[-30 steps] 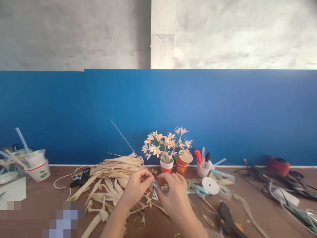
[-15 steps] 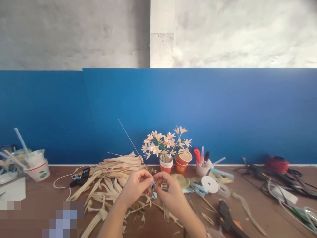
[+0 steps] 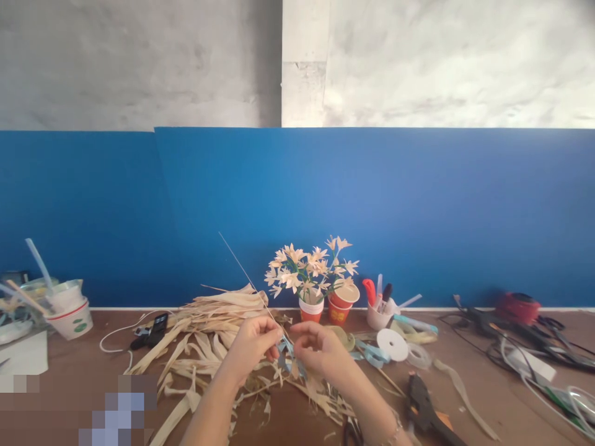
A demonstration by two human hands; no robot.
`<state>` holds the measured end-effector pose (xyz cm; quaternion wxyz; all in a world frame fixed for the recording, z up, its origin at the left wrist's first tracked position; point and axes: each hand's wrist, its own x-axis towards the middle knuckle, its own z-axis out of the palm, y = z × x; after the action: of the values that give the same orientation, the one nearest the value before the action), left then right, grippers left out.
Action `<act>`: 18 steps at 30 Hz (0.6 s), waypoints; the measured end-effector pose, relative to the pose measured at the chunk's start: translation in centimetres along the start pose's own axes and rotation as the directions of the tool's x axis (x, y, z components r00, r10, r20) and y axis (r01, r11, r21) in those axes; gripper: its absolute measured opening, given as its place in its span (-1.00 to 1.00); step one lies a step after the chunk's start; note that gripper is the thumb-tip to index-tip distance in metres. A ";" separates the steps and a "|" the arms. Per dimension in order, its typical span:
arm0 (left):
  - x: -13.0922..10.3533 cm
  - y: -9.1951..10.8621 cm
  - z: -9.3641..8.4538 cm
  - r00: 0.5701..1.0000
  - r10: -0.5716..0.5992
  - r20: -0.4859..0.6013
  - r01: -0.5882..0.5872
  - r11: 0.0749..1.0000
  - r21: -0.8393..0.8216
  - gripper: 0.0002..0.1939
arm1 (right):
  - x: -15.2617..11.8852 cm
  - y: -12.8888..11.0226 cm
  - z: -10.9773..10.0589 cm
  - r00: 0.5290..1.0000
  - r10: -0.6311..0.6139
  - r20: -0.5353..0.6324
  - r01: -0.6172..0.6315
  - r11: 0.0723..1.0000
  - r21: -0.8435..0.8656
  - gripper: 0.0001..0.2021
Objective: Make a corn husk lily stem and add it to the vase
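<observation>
Between thumb and fingertips, my left hand (image 3: pixel 255 347) pinches a thin pale wire (image 3: pixel 242 267), which slants up and to the left. A light-blue strip (image 3: pixel 287 352), like ribbon or tape, hangs crumpled at the wire's lower end. Just right of it is my right hand (image 3: pixel 322 352), its thumb and fingers apart and curved towards the strip; whether it touches the strip I cannot tell. Behind my hands, cream artificial flowers (image 3: pixel 307 269) with green stems stand in a paper cup (image 3: pixel 311 311).
Dried husk-like strips (image 3: pixel 204 341) are heaped on the brown table at left. A second paper cup (image 3: pixel 343 305), a cup of tools (image 3: pixel 380 317) and a white spool (image 3: pixel 392 344) stand at right. Nearer lies a black glue gun (image 3: pixel 425 402). A blue partition (image 3: pixel 372 204) rises behind.
My right hand has moved slightly right, and its fingers have spread from the blue strip. More of the strip shows. The wire's tip has dipped slightly down and left.
</observation>
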<state>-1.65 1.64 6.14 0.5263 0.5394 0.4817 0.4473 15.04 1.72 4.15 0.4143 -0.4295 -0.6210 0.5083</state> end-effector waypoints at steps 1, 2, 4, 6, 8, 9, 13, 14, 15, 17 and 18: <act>0.0 0.0 0.1 1.000 -0.001 0.004 0.000 1.000 0.010 -0.81 | -0.1 -0.1 0.2 1.000 -0.004 0.009 0.004 1.000 0.001 -0.62; -0.1 0.0 0.2 1.000 -0.002 0.008 0.001 1.000 0.019 -0.82 | -0.1 -0.1 0.4 1.000 -0.005 0.012 0.005 1.000 0.004 -0.57; -0.1 0.0 0.4 1.000 -0.010 0.015 0.009 1.000 0.029 -0.82 | -0.1 0.1 0.7 1.000 -0.004 0.012 0.004 1.000 0.007 -0.53; -0.2 0.0 0.4 1.000 -0.017 0.026 0.016 1.000 0.027 -0.82 | 0.0 0.4 1.0 1.000 -0.026 0.008 0.026 1.000 0.009 -0.52; -0.1 0.0 0.3 0.999 -0.011 0.041 0.010 1.000 0.025 -0.81 | 0.0 0.7 1.1 0.998 -0.061 0.008 0.061 0.998 0.018 -0.50; -0.1 0.0 0.2 0.999 -0.007 0.050 0.006 1.000 0.027 -0.81 | 0.0 0.9 1.2 0.997 -0.076 0.009 0.076 0.997 0.027 -0.50; -0.2 0.0 -0.2 0.998 -0.009 0.063 0.005 0.999 0.053 -0.82 | 0.0 0.8 1.3 0.995 -0.098 0.019 0.097 0.994 0.050 -0.52; -0.2 0.0 -0.2 0.998 -0.011 0.061 0.007 0.998 0.055 -0.82 | 0.0 0.7 1.3 0.995 -0.095 0.021 0.094 0.995 0.047 -0.53; -0.2 0.1 -0.2 0.998 -0.011 0.059 0.007 0.998 0.054 -0.82 | -0.1 0.6 1.3 0.996 -0.091 0.023 0.090 0.995 0.037 -0.54; -0.3 0.1 -0.1 0.998 -0.005 0.055 0.002 0.999 0.047 -0.82 | -0.1 0.5 1.2 0.996 -0.086 0.017 0.086 0.996 -0.004 -0.55; -0.3 0.1 -0.1 0.999 -0.001 0.050 -0.001 0.999 0.046 -0.81 | -0.1 0.4 1.2 0.996 -0.086 0.008 0.087 0.996 -0.037 -0.57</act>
<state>-1.74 1.38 6.26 0.5256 0.5623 0.4784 0.4227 13.97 1.29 3.54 0.4258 -0.4085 -0.6497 0.4793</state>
